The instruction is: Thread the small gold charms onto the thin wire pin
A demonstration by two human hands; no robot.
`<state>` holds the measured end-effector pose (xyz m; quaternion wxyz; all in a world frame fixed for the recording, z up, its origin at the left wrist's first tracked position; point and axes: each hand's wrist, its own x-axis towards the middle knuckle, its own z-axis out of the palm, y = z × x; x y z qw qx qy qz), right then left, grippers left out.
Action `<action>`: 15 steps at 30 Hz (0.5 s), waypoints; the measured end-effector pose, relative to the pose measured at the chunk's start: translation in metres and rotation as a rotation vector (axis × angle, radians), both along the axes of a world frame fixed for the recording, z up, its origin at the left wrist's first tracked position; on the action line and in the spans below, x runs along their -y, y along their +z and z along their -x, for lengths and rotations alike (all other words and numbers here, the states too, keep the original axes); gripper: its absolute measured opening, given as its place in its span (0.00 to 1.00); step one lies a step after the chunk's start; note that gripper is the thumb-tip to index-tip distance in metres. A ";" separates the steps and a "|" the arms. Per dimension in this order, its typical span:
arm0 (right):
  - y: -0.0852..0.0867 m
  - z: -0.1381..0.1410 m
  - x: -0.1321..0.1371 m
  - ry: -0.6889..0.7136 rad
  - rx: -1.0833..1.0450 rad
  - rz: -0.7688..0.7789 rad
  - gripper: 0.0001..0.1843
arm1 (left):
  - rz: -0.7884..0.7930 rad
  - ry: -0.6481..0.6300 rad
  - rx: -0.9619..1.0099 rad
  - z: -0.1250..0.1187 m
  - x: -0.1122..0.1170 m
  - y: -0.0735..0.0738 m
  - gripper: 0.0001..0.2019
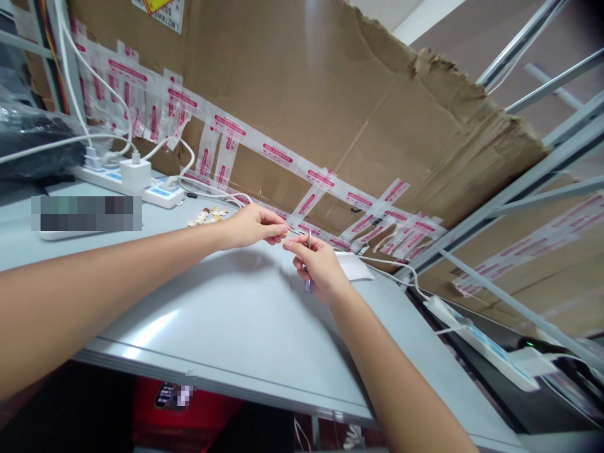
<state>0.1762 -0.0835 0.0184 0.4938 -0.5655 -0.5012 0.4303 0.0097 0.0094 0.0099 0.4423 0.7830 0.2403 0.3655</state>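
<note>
My left hand [255, 225] is closed in a pinch on a small yellowish piece [285, 234] above the middle of the table. Close beside it, my right hand [321, 264] is closed round a slim tool with a purple see-through handle [308, 286]. The tool stands nearly upright, its thin metal end above the fingers; its exact kind is not clear. The right thumb and forefinger meet close to the yellowish piece, perhaps touching it. Behind my left wrist lies a loose pile of small pale and brown pieces [207, 217].
A white power strip [163, 195] with plugs and cables lies at the back left. White paper [353, 267] rests behind my right hand. A taped cardboard sheet [302, 113] walls the back of the grey table [226, 327]. Another power strip [481, 343] sits beyond the right edge.
</note>
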 end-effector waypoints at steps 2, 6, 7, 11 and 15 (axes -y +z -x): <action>0.000 0.001 0.000 -0.006 0.015 0.001 0.17 | 0.013 -0.007 0.001 0.000 0.002 0.002 0.14; 0.001 0.002 0.001 -0.023 0.023 0.004 0.16 | 0.026 -0.009 0.000 0.000 0.005 0.004 0.14; 0.001 0.002 0.001 -0.024 0.023 0.006 0.16 | 0.031 -0.008 -0.002 -0.001 0.005 0.004 0.13; 0.000 0.002 0.000 -0.018 0.018 0.006 0.16 | 0.054 -0.008 -0.001 -0.001 0.007 0.005 0.12; -0.001 0.001 -0.001 -0.032 0.012 0.001 0.16 | 0.037 -0.023 -0.003 -0.001 0.007 0.005 0.12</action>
